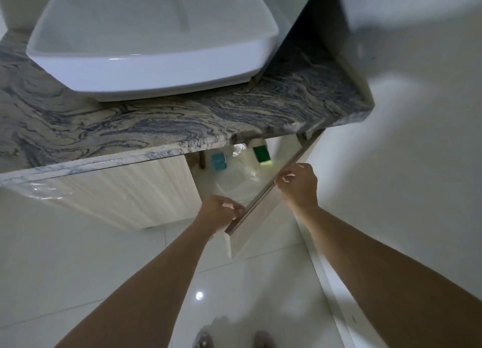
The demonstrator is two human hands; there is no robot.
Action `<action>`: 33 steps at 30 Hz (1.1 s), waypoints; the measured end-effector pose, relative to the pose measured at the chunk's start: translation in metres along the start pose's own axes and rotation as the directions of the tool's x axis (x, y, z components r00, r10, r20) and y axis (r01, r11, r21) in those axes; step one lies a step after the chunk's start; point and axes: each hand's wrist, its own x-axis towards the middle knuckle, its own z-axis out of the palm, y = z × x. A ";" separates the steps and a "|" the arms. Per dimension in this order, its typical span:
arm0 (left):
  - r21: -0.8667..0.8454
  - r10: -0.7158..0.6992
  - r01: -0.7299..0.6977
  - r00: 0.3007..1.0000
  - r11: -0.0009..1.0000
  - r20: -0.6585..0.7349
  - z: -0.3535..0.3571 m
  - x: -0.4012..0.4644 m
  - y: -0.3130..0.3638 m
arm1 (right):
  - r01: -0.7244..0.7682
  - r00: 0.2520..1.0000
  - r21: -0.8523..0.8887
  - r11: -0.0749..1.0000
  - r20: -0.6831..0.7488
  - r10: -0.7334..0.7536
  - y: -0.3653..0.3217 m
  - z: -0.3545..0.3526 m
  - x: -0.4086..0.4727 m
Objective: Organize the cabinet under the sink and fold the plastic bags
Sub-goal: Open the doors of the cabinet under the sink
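Observation:
The right cabinet door (258, 206) under the sink stands swung open toward me. My left hand (221, 209) grips its near top corner with curled fingers. Farther along the same top edge, my right hand (297, 182) holds it with fingers hooked over. Inside the opening I see a white bottle with a green label (262, 153), a teal-labelled item (218, 161) and crumpled clear plastic bags (240, 175). The left cabinet door (125, 191) is closed.
A white basin (146, 63) sits on the marbled grey countertop (156, 123), which overhangs the cabinet. A white wall (417, 165) runs close on the right. Glossy white floor tiles (104, 269) lie below, with my feet (232, 340) at the bottom edge.

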 end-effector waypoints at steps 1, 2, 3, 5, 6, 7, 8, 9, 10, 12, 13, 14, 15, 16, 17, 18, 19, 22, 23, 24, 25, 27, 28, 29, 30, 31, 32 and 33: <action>-0.025 -0.028 0.029 0.998 0.999 0.062 0.007 -0.003 0.001 | -0.036 0.999 0.018 0.999 0.003 0.036 0.004 -0.007 -0.001; -0.060 -0.047 0.055 0.991 0.997 0.122 0.016 -0.008 0.002 | -0.074 0.997 0.050 0.996 0.019 0.073 0.007 -0.015 -0.002; -0.082 -0.063 0.078 0.982 0.994 0.178 0.027 -0.012 0.003 | -0.125 0.991 0.102 0.987 0.055 0.120 0.011 -0.025 -0.003; -0.090 -0.082 0.110 0.960 0.990 0.269 0.053 -0.019 0.005 | -0.227 0.969 0.169 0.959 0.134 0.206 0.018 -0.046 -0.003; -0.072 -0.088 0.115 0.949 0.991 0.304 0.067 -0.022 0.005 | -0.256 0.959 0.157 0.954 0.162 0.231 0.023 -0.055 -0.002; -0.055 -0.088 0.113 0.937 0.992 0.338 0.081 -0.024 0.007 | -0.271 0.952 0.142 0.952 0.187 0.243 0.026 -0.065 -0.001; -0.048 -0.089 0.114 0.926 0.992 0.367 0.096 -0.025 0.010 | -0.285 0.945 0.122 0.951 0.204 0.257 0.030 -0.074 0.000; -0.051 -0.094 0.123 0.916 0.991 0.389 0.110 -0.026 0.013 | -0.296 0.939 0.111 0.949 0.217 0.268 0.034 -0.083 0.001; -0.061 -0.100 0.136 0.910 0.989 0.403 0.125 -0.028 0.016 | -0.283 0.937 0.066 0.957 0.232 0.261 0.040 -0.092 0.003; -0.088 -0.107 0.158 0.899 0.983 0.424 0.155 -0.030 0.021 | -0.151 0.947 -0.108 0.983 0.271 0.175 0.051 -0.110 0.006; -0.117 -0.103 0.167 0.899 0.979 0.426 0.169 -0.032 0.024 | -0.072 0.954 -0.162 0.984 0.277 0.115 0.056 -0.119 0.006; -0.152 -0.097 0.176 0.901 0.972 0.423 0.182 -0.034 0.027 | -0.011 0.965 -0.180 0.984 0.256 0.057 0.061 -0.127 0.007; -0.186 -0.088 0.182 0.901 0.966 0.424 0.196 -0.037 0.030 | 0.024 0.973 -0.199 0.980 0.231 0.023 0.066 -0.134 0.008; -0.211 -0.078 0.185 0.899 0.960 0.432 0.209 -0.039 0.033 | 0.034 0.976 -0.238 0.971 0.216 0.019 0.071 -0.141 0.011; -0.221 -0.070 0.185 0.893 0.958 0.444 0.221 -0.042 0.036 | 0.028 0.978 -0.284 0.958 0.204 0.032 0.075 -0.148 0.014; -0.222 -0.062 0.180 0.889 0.958 0.454 0.231 -0.044 0.039 | 0.026 0.978 -0.335 0.942 0.203 0.045 0.079 -0.154 0.017; -0.218 -0.056 0.174 0.886 0.960 0.461 0.240 -0.045 0.042 | 0.037 0.976 -0.378 0.925 0.213 0.048 0.084 -0.159 0.020; -0.190 -0.035 0.143 0.876 0.971 0.481 0.262 -0.044 0.049 | 0.082 0.975 -0.443 0.893 0.222 0.020 0.092 -0.173 0.026; -0.176 -0.027 0.130 0.871 0.976 0.490 0.267 -0.044 0.052 | 0.088 0.975 -0.443 0.892 0.221 0.013 0.094 -0.177 0.027; -0.163 -0.022 0.119 0.866 0.979 0.500 0.271 -0.044 0.054 | 0.092 0.976 -0.442 0.892 0.216 0.007 0.096 -0.179 0.027; -0.153 -0.018 0.111 0.859 0.982 0.511 0.274 -0.043 0.056 | 0.100 0.977 -0.445 0.890 0.211 -0.004 0.097 -0.182 0.027; -0.134 -0.013 0.100 0.844 0.986 0.536 0.279 -0.042 0.060 | 0.117 0.977 -0.465 0.878 0.214 -0.017 0.098 -0.186 0.029; -0.121 -0.010 0.091 0.839 0.989 0.545 0.281 -0.042 0.062 | 0.119 0.975 -0.481 0.868 0.220 -0.011 0.099 -0.188 0.030; -0.105 -0.011 0.082 0.836 0.991 0.549 0.281 -0.041 0.063 | 0.119 0.974 -0.498 0.859 0.227 -0.004 0.100 -0.189 0.031; -0.092 -0.016 0.079 0.838 0.993 0.546 0.281 -0.041 0.064 | 0.118 0.972 -0.509 0.853 0.234 0.005 0.101 -0.190 0.032; -0.086 -0.026 0.085 0.845 0.993 0.535 0.278 -0.040 0.065 | 0.119 0.970 -0.515 0.849 0.241 0.010 0.102 -0.190 0.034; -0.086 -0.040 0.099 0.855 0.991 0.518 0.275 -0.038 0.066 | 0.123 0.968 -0.521 0.845 0.250 0.013 0.102 -0.189 0.035; -0.091 -0.057 0.116 0.869 0.989 0.492 0.270 -0.036 0.065 | 0.124 0.966 -0.530 0.839 0.258 0.020 0.101 -0.187 0.036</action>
